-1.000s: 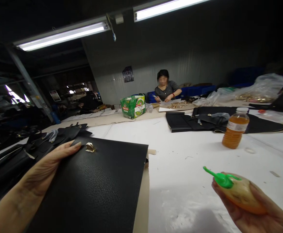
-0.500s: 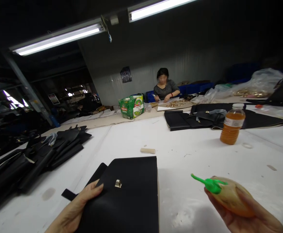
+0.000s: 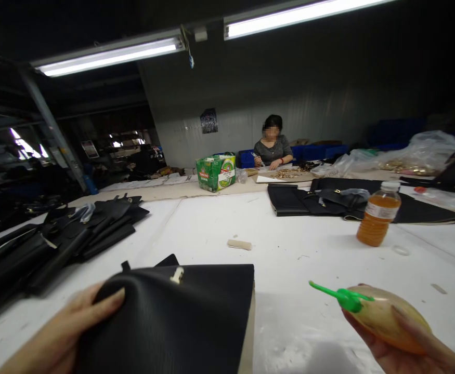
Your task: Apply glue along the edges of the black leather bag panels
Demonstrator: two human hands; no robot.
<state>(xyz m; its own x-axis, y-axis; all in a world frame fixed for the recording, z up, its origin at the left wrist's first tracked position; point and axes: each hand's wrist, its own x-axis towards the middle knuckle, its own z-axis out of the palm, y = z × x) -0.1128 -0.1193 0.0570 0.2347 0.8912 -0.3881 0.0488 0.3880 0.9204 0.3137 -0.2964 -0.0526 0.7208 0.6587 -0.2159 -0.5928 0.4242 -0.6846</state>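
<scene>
Head view: a white tabletop (image 3: 309, 244), seen from its near edge.
Left hand (image 3: 65, 332): at 7 o'clock, closed on the near-left edge of a black flap (image 3: 180, 322), gripping it.
Flap: lies at 6 o'clock on the tabletop with its left edge lifted; a metal clasp (image 3: 177, 274) sits near its far edge.
Right hand (image 3: 410, 350): at 4 o'clock, wrapped around a squeeze bottle (image 3: 387, 317) held above the tabletop, its green nozzle (image 3: 342, 297) pointing toward 9 o'clock.
Beyond: a drink bottle (image 3: 378, 214) at 2 o'clock, black pieces (image 3: 75, 234) at 10 o'clock, and a person (image 3: 273, 148) seated at 12 o'clock.
</scene>
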